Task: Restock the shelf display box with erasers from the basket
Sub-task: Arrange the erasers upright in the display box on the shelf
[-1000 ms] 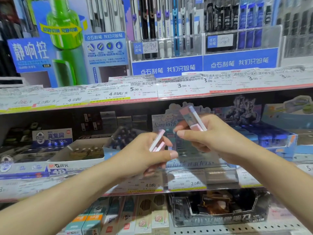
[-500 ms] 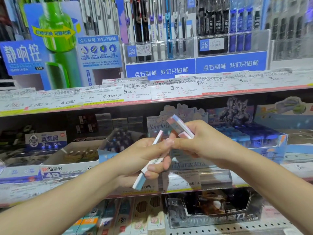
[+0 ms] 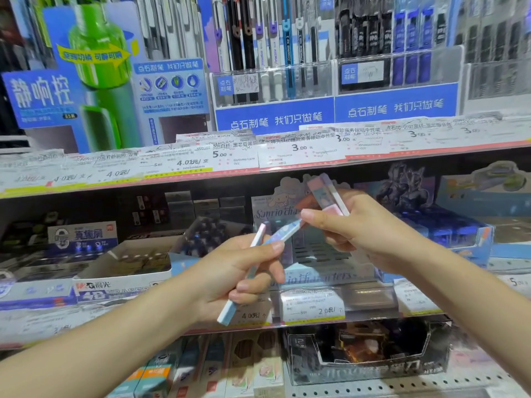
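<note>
My left hand (image 3: 230,280) grips flat erasers (image 3: 260,248), my right hand (image 3: 356,234) pinches others before the display box (image 3: 316,254); light, stiff, probably slick-sleeved: best held by their long edges

Erasers (image 3: 244,278): slim flat bars in pastel sleeves, pale blue and pink, white at the edges. One set is gripped in the left hand (image 3: 230,277), tilted with its lower end toward 7 o'clock and its upper end toward 1 o'clock. A second set (image 3: 329,196) is pinched in the right hand (image 3: 362,234), leaning toward 11 o'clock. Display box (image 3: 321,275): a pale blue carton with cursive lettering and a cartoon header card, standing on the middle shelf directly behind both hands, its interior blurred.
</note>
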`<state>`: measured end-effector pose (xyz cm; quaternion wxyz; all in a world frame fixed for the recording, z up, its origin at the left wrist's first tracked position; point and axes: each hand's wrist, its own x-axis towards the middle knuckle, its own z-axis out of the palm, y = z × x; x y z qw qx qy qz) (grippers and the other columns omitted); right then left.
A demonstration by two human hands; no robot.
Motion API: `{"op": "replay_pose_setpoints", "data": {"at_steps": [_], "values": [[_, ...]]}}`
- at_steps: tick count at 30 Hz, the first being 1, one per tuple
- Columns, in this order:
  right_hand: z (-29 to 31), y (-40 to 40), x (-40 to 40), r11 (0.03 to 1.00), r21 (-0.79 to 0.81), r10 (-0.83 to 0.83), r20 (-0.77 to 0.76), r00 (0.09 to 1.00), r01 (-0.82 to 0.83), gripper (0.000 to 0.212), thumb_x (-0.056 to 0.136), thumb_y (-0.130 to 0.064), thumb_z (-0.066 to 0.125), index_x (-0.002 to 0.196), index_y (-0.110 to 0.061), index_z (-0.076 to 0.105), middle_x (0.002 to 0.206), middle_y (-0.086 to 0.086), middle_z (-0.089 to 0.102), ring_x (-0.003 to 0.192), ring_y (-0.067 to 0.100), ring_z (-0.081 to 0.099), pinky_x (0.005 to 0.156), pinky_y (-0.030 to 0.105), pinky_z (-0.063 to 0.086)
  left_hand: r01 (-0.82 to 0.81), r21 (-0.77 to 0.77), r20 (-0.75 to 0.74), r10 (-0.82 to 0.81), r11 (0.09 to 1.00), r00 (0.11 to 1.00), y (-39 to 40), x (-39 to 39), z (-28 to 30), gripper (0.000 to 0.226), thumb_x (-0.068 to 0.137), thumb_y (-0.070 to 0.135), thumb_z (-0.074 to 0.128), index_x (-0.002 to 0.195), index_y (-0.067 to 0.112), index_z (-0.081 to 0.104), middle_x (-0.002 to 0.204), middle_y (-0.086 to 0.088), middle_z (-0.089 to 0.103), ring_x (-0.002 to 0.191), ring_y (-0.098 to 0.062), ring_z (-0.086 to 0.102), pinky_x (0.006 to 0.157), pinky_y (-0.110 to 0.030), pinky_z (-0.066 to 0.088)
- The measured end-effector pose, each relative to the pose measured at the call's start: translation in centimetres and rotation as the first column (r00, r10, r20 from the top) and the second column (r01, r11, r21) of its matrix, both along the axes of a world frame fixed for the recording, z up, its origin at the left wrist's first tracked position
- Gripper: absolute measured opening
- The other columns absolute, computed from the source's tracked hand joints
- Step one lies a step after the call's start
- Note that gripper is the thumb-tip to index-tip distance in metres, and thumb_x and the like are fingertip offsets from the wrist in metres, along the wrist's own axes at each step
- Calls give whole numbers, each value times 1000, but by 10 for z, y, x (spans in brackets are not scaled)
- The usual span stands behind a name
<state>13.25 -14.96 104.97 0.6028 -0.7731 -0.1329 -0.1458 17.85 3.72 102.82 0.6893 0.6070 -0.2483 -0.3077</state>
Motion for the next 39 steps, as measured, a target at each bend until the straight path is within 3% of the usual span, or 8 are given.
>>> {"op": "replay_pose_setpoints", "data": {"at_steps": [8, 12, 16, 19, 22, 26, 32, 39], "values": [[-6, 4, 18, 986, 81, -152, 61, 986, 147, 19, 79, -3, 66, 87, -17, 55, 53, -11, 56, 37, 5, 37, 36, 15, 29, -205, 126, 382, 144, 971, 913, -7, 1, 1, 18, 84, 19, 63, 70, 7, 61, 56, -5, 65, 28, -6, 29, 31, -13, 22], [0, -14, 25, 961, -35, -265, 167, 950, 275, 18, 77, -4, 68, 93, -10, 61, 62, -5, 56, 40, 3, 42, 39, 12, 32, -540, 147, 914, 96, 829, 395, 5, 8, 7, 9, 83, 7, 61, 74, 9, 63, 60, -1, 60, 46, -5, 46, 45, -14, 34], [4, -20, 36, 867, -311, -308, 281, 909, 390, 15, 77, -4, 66, 91, -3, 63, 88, 11, 68, 81, 24, 63, 76, 31, 49, -651, 221, 972, -220, 726, 85, 12, 13, 17, 31, 78, -1, 48, 61, 21, 35, 60, 2, 39, 55, -11, 35, 51, -29, 24], [7, -13, 41, 757, -505, -299, 296, 907, 415, 9, 80, -6, 63, 88, -9, 59, 92, 10, 68, 89, 25, 61, 81, 32, 48, -657, 289, 942, -330, 696, 65, 10, 17, 14, 31, 78, -1, 46, 61, 22, 34, 56, 4, 34, 52, -9, 33, 49, -25, 21], [8, -5, 46, 650, -625, -300, 312, 901, 433, 20, 83, -13, 59, 102, -5, 59, 103, 16, 67, 97, 32, 61, 87, 41, 49, -644, 328, 922, -382, 692, 60, 10, 21, 9, 29, 78, 0, 45, 99, 13, 59, 57, 5, 37, 54, -6, 36, 50, -23, 24], [5, -3, 54, 678, -621, -303, 252, 919, 394, 7, 82, -11, 56, 87, -11, 61, 95, 14, 68, 93, 35, 62, 85, 47, 50, -616, 343, 926, -363, 709, 98, 12, 21, 13, 49, 80, -2, 44, 121, 22, 57, 56, 10, 39, 51, -3, 41, 49, -18, 28], [3, -2, 56, 742, -593, -237, 205, 950, 313, 11, 82, -10, 60, 78, -20, 59, 84, -1, 63, 88, 24, 60, 89, 42, 49, -588, 389, 913, -383, 709, 143, 15, 24, 17, 37, 79, -5, 41, 111, 3, 58, 52, 2, 30, 51, 1, 39, 49, -17, 30], [2, -2, 53, 559, -741, -301, 236, 924, 371, 14, 88, -17, 54, 89, -11, 67, 92, 4, 66, 87, 24, 60, 74, 29, 44, -584, 396, 908, -396, 708, 136, 13, 26, 20, 39, 78, -5, 40, 106, 12, 61, 53, -2, 24, 51, -6, 33, 49, -20, 28]]}}
